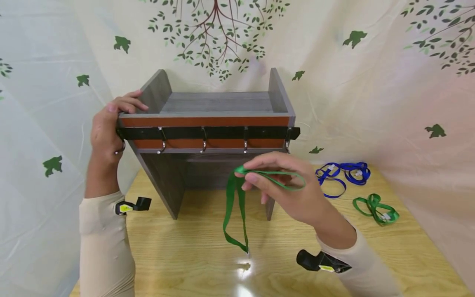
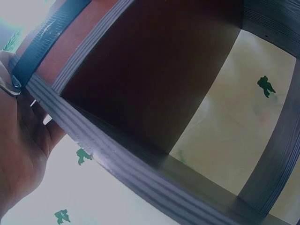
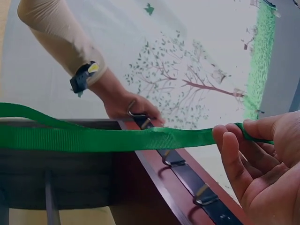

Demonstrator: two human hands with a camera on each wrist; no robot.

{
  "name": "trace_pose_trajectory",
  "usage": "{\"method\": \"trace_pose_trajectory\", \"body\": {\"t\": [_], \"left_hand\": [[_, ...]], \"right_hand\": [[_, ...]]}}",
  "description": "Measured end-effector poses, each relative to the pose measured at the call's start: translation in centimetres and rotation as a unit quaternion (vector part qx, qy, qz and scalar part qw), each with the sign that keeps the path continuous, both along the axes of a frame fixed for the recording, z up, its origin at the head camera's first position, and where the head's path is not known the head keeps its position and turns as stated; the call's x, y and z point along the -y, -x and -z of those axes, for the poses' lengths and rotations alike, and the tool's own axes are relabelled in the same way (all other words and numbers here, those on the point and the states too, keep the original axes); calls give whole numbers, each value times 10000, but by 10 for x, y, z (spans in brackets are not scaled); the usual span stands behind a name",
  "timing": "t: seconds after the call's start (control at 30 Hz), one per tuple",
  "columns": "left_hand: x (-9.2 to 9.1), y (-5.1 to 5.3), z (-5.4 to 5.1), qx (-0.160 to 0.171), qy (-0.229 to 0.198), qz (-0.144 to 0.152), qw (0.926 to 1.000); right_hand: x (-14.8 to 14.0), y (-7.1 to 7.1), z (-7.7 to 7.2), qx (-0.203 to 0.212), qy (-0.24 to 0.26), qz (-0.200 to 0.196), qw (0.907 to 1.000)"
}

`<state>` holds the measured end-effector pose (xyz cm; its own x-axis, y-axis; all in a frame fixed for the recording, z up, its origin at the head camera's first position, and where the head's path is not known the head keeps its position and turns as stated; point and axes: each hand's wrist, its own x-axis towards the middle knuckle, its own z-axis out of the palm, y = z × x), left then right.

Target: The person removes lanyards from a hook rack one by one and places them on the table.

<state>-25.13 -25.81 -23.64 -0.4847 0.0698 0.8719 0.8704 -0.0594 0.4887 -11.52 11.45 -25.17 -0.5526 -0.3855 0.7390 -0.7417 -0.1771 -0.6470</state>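
Observation:
A green ribbon lanyard (image 1: 230, 206) hangs in a long loop from my right hand (image 1: 291, 187), pinched between thumb and fingers, with a smaller loop lying back over the hand. In the right wrist view the ribbon (image 3: 93, 139) stretches leftward across the picture. Behind it stands a grey wooden shelf (image 1: 157, 177) with a red-brown front board. A black rail (image 1: 222, 133) with several silver hooks (image 1: 203, 144) runs along that board; the hooks bear nothing. My left hand (image 1: 107, 128) grips the shelf's upper left corner, fingers over the side panel, beside the rail's end.
On the wooden table (image 1: 178, 255), to the right, lie coiled blue lanyards (image 1: 356, 173) and another green lanyard (image 1: 375, 208). A pale cloth backdrop (image 1: 334, 95) with printed trees and green leaf shapes rises behind and along both sides.

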Motion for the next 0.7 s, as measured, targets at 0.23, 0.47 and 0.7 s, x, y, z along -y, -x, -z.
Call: {"method": "trace_pose_trajectory", "body": {"t": [0.23,0.47,0.7], "left_hand": [[-1,-2,-1,-5,-34,45,10000],[-3,-2,-1,1,-158,106,9998],[-1,-1,1,-33,-91,63,9999]], "right_hand": [[-22,2,-4,-843,520,-23,9951],[-46,1,-6,-881,930,74,9917],[-70,4,-1,-789,1452,339,9857]]}}
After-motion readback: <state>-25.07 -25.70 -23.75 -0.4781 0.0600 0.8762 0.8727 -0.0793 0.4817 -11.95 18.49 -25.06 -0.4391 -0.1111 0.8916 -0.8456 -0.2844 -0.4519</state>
